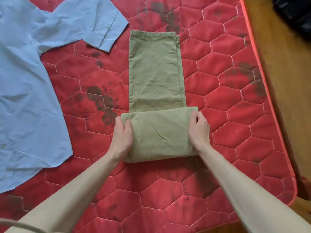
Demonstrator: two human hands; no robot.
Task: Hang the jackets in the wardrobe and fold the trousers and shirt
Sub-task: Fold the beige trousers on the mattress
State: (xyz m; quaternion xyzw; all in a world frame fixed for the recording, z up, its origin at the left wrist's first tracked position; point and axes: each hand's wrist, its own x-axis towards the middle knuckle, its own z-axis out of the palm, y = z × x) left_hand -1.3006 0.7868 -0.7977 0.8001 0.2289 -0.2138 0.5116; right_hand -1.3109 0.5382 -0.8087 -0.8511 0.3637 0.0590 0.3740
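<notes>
- The olive trousers (156,78) lie lengthwise mid-mattress (227,91), their near end folded over into a thick band.
- The left hand (122,137) and right hand (199,130) each pinch one side of that band, thumbs on top, probably to keep the edges aligned for another fold.
- The blue shirt (25,91) lies spread flat at the mattress's left edge, unfolded and apart from the trousers.
- Nothing blocks the fold's path.

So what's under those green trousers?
The trousers lie on the red mattress, which shows all around them. The left hand and right hand grip the folded near end; fingers tucked beneath and the mattress directly below are hidden.
</notes>
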